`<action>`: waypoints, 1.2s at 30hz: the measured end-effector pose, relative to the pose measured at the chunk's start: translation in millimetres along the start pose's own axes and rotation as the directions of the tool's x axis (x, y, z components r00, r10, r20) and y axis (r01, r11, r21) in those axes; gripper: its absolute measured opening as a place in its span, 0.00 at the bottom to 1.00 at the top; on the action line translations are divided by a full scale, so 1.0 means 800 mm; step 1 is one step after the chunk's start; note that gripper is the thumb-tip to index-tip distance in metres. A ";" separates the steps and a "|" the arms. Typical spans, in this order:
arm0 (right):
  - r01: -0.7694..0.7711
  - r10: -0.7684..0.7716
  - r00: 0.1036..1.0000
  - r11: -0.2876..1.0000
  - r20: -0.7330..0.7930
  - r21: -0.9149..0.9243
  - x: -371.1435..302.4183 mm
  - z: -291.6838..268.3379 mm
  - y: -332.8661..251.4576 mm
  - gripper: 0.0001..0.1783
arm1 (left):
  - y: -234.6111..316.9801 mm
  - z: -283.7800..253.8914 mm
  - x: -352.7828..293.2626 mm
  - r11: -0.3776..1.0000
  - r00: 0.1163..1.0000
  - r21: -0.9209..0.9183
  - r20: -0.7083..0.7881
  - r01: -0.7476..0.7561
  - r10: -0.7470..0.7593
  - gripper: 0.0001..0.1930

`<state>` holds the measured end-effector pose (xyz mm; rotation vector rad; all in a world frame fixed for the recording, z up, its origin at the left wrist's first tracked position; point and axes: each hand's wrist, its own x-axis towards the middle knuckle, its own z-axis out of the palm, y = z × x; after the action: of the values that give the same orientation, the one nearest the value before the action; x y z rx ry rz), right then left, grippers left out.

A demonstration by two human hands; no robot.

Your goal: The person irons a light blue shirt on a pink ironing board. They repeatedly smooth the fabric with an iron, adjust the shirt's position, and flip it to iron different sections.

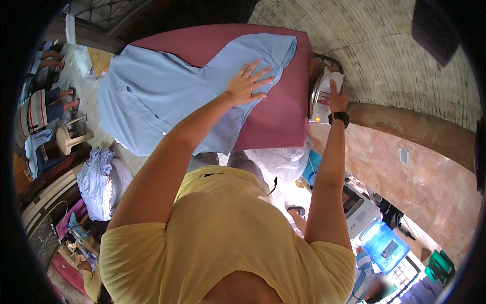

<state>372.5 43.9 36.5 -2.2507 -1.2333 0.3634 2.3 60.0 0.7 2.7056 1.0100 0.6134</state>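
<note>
A light blue button shirt [167, 96] lies spread over an ironing board with a dark red cover [276, 121]. My left hand [248, 83] rests flat on the shirt's sleeve, fingers spread wide. Off the board's right end, my right hand [338, 99] is wrapped round the handle of a white clothes iron [322, 96]. A small orange light glows on the iron. It sits by a dark wire rest [328, 62], tilted up; whether it touches the rest I cannot tell. The shirt's lower part hangs over the board's near edge.
At the left stand a plastic stool [71, 137] and a bundle of pale blue clothes in plastic [98, 182]. Clear plastic bags [283, 162] lie under the board. A stone-faced wall [405, 162] runs along the right. A blue water jug [385, 245] and several people are nearby.
</note>
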 end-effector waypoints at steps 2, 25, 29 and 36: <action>0.017 -0.028 0.997 0.990 -0.078 -0.137 -0.025 -0.024 -0.059 0.38 | -0.009 -0.003 -0.009 0.986 0.997 -0.159 -0.056 0.042 -0.052 0.27; 0.205 -0.196 0.978 0.955 0.066 -0.216 -0.194 0.148 -0.314 0.37 | -0.193 -0.042 0.050 0.425 0.742 -0.777 0.081 0.465 -0.665 0.09; 0.215 -0.209 0.976 0.968 0.055 -0.129 -0.160 0.161 -0.341 0.39 | -0.216 -0.060 0.051 0.217 0.710 -0.937 0.046 0.275 -0.703 0.08; 0.210 -0.192 0.971 0.969 0.140 -0.127 -0.150 0.166 -0.344 0.39 | -0.236 -0.060 0.011 0.617 0.737 -0.476 0.105 0.627 -0.667 0.07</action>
<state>53.9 106.6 83.8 -2.2199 -1.5846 0.3560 -123.0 208.8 -12.5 1.7037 1.5043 0.7019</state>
